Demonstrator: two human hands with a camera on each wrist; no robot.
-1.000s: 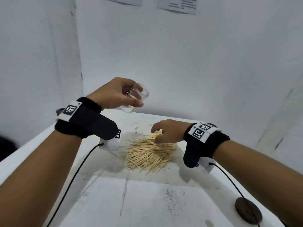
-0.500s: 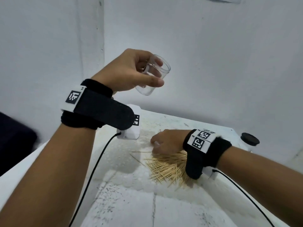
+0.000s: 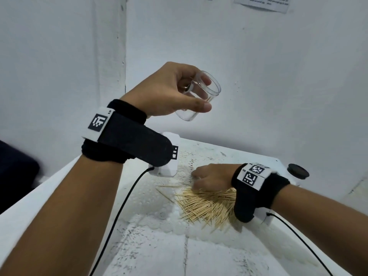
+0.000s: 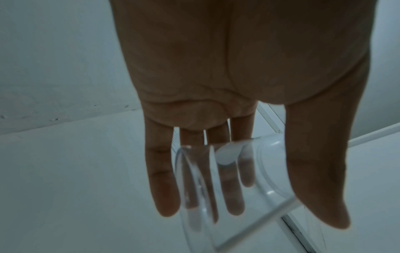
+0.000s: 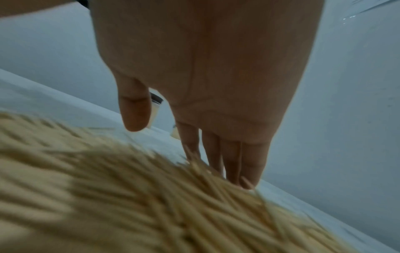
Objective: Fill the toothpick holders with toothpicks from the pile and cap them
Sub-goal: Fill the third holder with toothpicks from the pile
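My left hand (image 3: 199, 94) grips a clear, empty toothpick holder (image 3: 191, 114) in the air above the table's back edge, tilted with its mouth up and to the right. In the left wrist view the thumb and fingers wrap round the holder (image 4: 227, 179). The toothpick pile (image 3: 207, 204) lies on the white table (image 3: 199, 255), right of centre. My right hand (image 3: 201, 177) rests on the pile's far edge. In the right wrist view its fingers (image 5: 231, 162) reach straight down into the pile (image 5: 151, 196), the thumb held apart.
A black cap (image 3: 298, 170) sits on something at the table's back right corner. White walls close off the back and left. Cables from both wrist cameras trail over the table. A capped holder (image 5: 156, 104) shows behind the right thumb.
My left hand has lifted the clear holder higher above the table. My right hand stays on the pile and has shifted to its far edge.
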